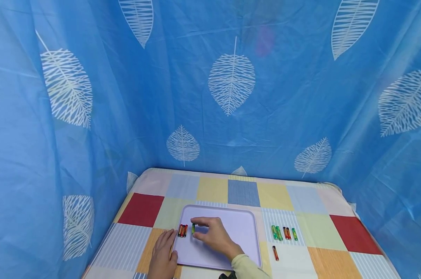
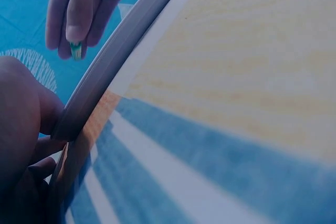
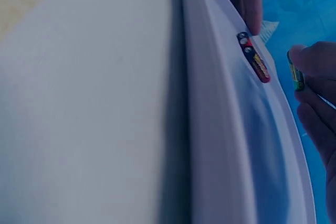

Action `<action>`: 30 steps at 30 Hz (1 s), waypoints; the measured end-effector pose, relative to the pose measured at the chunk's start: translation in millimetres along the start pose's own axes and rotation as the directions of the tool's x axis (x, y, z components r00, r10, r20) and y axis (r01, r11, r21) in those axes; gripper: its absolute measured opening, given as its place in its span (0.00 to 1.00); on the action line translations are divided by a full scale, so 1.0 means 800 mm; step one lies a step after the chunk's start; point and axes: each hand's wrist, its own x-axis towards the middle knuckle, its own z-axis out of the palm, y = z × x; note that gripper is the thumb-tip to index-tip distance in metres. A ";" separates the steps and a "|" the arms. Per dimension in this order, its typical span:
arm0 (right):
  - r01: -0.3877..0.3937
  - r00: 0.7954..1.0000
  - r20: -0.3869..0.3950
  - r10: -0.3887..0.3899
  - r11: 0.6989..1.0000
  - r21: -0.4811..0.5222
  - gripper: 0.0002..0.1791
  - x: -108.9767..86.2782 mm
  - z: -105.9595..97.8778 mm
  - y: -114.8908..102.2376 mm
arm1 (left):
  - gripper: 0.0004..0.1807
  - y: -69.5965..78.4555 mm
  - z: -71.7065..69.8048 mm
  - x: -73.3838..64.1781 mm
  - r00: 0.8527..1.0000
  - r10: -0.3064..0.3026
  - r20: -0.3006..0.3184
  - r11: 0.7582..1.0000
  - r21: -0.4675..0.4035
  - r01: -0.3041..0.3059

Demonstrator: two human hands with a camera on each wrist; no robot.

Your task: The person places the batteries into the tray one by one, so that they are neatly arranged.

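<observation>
Thumb and fingers of my right hand [image 1: 215,235] pinch a small green battery [image 1: 193,228] upright over the left part of the lilac tray [image 1: 228,248]. Just left of it, red-and-black batteries [image 1: 183,231] lie side by side in the tray, near its left rim. My left hand [image 1: 164,254] rests at the tray's left edge with its fingers extended, touching the rim. In the right wrist view, the pinched green battery [image 3: 295,71] shows between thumb and fingers, beyond the red-and-black batteries [image 3: 253,57].
Right of the tray, green batteries [image 1: 276,232], red ones [image 1: 287,233] and another green one [image 1: 294,234] stand in a row on the patchwork tablecloth [image 1: 329,228]. A single red battery [image 1: 275,253] lies nearer the front. Blue leaf-print curtains [image 1: 203,97] surround the table.
</observation>
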 end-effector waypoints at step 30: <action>0.011 1.000 0.010 -0.009 0.971 -0.240 0.24 0.016 0.032 -0.002 | 0.35 -0.005 0.002 -0.001 0.998 0.054 -0.035 0.999 0.005 -0.054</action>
